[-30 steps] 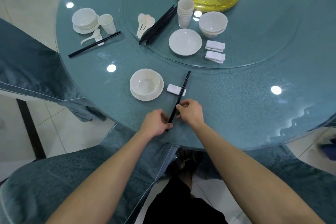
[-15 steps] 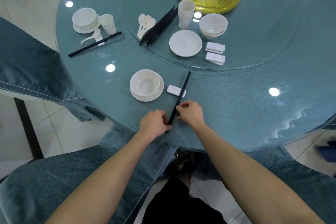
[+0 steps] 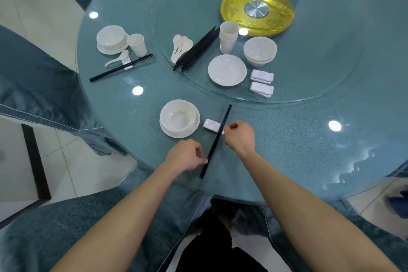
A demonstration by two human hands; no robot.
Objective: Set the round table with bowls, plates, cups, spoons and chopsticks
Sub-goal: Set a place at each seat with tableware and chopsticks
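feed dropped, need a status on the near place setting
Left hand pinches chopsticks at near end; right hand touches them by the chopstick rest, grip unclear. Chopsticks lie across rest, beside bowl. Nothing blocking.

Black chopsticks are lying slantwise across a small white rest, just right of a white bowl sitting on its plate near the round table's edge.
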